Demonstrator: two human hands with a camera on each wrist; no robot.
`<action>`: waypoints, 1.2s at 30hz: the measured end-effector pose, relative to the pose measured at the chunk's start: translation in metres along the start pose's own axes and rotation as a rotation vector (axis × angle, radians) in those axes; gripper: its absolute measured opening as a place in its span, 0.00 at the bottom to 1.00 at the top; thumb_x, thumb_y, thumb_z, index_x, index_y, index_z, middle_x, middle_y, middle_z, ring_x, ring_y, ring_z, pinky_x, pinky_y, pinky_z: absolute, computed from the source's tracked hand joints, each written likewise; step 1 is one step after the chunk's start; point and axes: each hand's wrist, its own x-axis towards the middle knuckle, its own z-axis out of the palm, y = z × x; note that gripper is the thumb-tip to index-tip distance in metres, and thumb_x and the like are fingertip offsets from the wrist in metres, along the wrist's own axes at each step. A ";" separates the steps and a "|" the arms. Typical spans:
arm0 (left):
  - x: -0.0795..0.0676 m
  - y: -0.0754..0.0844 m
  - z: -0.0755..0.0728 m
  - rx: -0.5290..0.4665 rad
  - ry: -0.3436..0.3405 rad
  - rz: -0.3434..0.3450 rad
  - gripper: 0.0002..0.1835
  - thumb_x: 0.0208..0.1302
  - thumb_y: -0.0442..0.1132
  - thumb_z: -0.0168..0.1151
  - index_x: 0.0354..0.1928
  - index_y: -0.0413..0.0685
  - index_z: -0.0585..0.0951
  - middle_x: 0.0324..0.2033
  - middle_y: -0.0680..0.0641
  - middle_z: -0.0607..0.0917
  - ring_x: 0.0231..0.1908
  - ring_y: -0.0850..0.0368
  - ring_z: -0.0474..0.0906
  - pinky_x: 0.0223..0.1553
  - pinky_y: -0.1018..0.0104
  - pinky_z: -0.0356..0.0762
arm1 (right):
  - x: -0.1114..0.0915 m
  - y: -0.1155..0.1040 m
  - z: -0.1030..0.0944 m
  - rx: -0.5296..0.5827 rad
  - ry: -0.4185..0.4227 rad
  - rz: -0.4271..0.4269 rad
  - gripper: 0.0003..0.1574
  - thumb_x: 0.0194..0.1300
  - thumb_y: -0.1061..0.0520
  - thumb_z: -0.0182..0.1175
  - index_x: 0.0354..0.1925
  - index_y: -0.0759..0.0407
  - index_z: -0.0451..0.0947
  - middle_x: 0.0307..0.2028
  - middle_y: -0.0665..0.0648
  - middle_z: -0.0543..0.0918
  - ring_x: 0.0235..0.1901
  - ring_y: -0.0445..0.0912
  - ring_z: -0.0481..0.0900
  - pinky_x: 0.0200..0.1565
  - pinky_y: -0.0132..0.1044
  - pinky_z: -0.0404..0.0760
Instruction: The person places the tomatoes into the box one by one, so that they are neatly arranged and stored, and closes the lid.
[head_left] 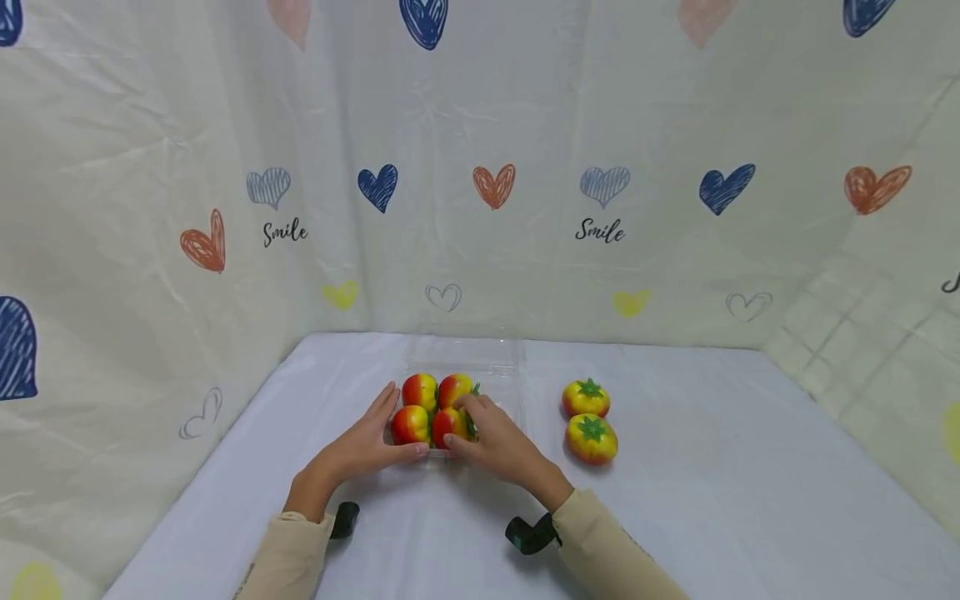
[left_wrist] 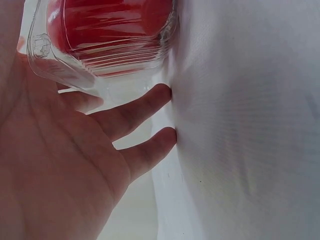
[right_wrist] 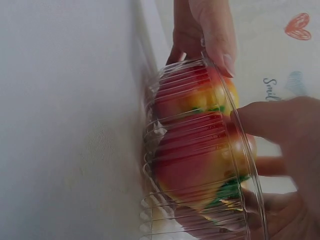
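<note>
A clear plastic box (head_left: 512, 408) holds several red-and-yellow persimmons with green leafy tops. My right hand (head_left: 495, 437) reaches over its right side and holds the front right persimmon (head_left: 446, 423) between thumb and fingers, inside the box. In the right wrist view, that persimmon (right_wrist: 187, 157) shows through the ribbed wall. My left hand (head_left: 366, 443) lies along the left side, its thumb at the front rim near the front left persimmon (head_left: 409, 425). Seen from the left wrist, two spread fingertips (left_wrist: 161, 92) touch the tabletop beside the box.
Two more persimmons, a far one (head_left: 586, 398) and a near one (head_left: 592, 439), sit on the white cloth (head_left: 720, 483) to the right of the box. The box's clear lid (head_left: 465, 350) is folded back toward the curtain with printed hearts (head_left: 495, 187).
</note>
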 end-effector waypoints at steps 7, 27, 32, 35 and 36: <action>0.000 0.000 0.001 0.011 -0.002 0.007 0.69 0.59 0.71 0.72 0.86 0.40 0.45 0.86 0.40 0.41 0.83 0.36 0.40 0.76 0.30 0.52 | -0.001 0.003 -0.001 -0.005 -0.004 -0.012 0.31 0.75 0.50 0.68 0.68 0.62 0.74 0.60 0.62 0.79 0.57 0.54 0.80 0.62 0.53 0.83; -0.002 -0.001 0.001 0.012 0.001 0.004 0.69 0.60 0.71 0.72 0.87 0.41 0.45 0.86 0.40 0.41 0.83 0.35 0.41 0.75 0.29 0.54 | -0.003 0.002 -0.015 0.038 0.014 0.032 0.41 0.73 0.49 0.69 0.75 0.64 0.68 0.67 0.68 0.72 0.64 0.62 0.77 0.64 0.58 0.80; -0.001 0.000 0.001 0.011 -0.004 0.013 0.69 0.60 0.71 0.72 0.87 0.40 0.44 0.86 0.41 0.40 0.83 0.36 0.39 0.76 0.30 0.52 | -0.006 0.002 -0.027 0.019 0.055 0.041 0.40 0.72 0.52 0.71 0.75 0.63 0.69 0.69 0.68 0.70 0.66 0.61 0.76 0.64 0.58 0.80; -0.001 0.000 0.001 0.013 -0.006 0.015 0.69 0.61 0.70 0.72 0.87 0.40 0.44 0.86 0.41 0.40 0.84 0.36 0.39 0.76 0.31 0.50 | -0.007 0.003 -0.038 -0.007 0.091 0.054 0.40 0.72 0.52 0.71 0.75 0.60 0.69 0.70 0.66 0.70 0.66 0.60 0.76 0.64 0.58 0.81; -0.001 0.000 0.000 0.013 -0.007 0.015 0.68 0.61 0.70 0.72 0.87 0.40 0.44 0.86 0.41 0.40 0.84 0.36 0.39 0.77 0.31 0.50 | -0.007 0.004 -0.041 -0.013 0.105 0.060 0.40 0.72 0.51 0.71 0.75 0.60 0.69 0.70 0.66 0.70 0.66 0.59 0.76 0.64 0.58 0.80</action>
